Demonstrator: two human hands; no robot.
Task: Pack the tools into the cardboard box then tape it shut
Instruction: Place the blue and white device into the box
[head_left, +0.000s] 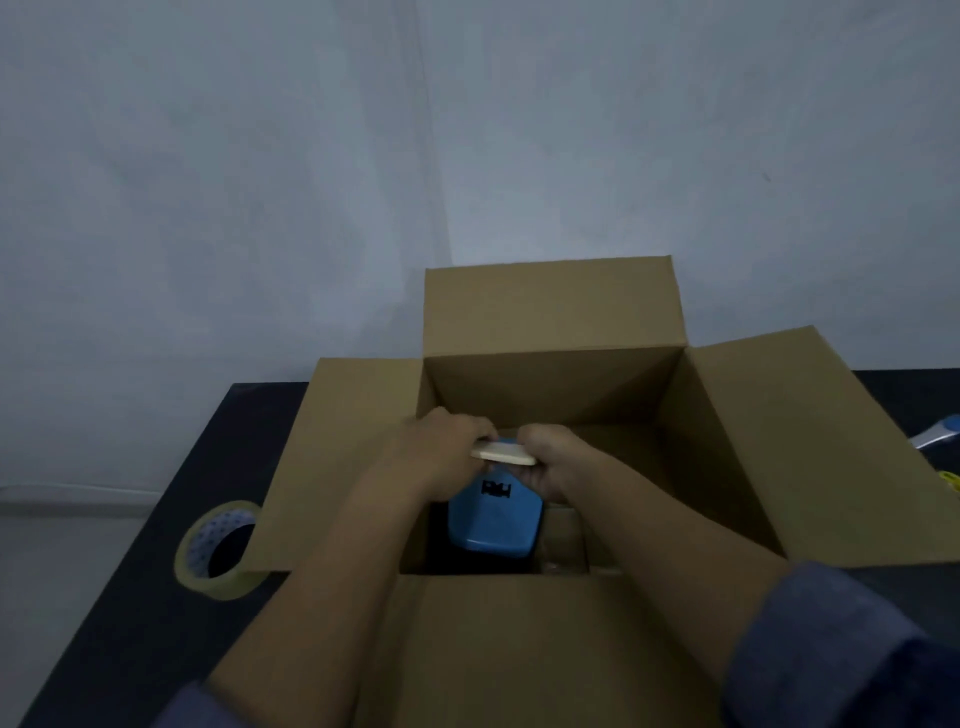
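Head view, going left to right: one roll of clear packing tape (221, 550) stands on its edge on the dark counter (130, 597), tucked right against the left flap of the one cardboard box (550, 312). That box is open, all four flaps out, the far one standing upright and the other three folded outward. Two hands are reaching down into it, both with blue sleeves pushed up the forearms. The left hand (439, 449) and the right hand (553, 460) each grab one end of a single flat, pale cream handle (503, 453), so fingers on both sides are curled tight around it. Hanging under that handle is one blue case (493, 519) with a small black logo on it, sitting down inside the box toward its left near corner, over a dark patch I can't make out. Off to the far right, on the counter past the right flap, there's one white and blue thing (937, 434) poking into view and a bit of something yellow (948, 480) below it, both cut off by the frame edge so can't tell what they are.
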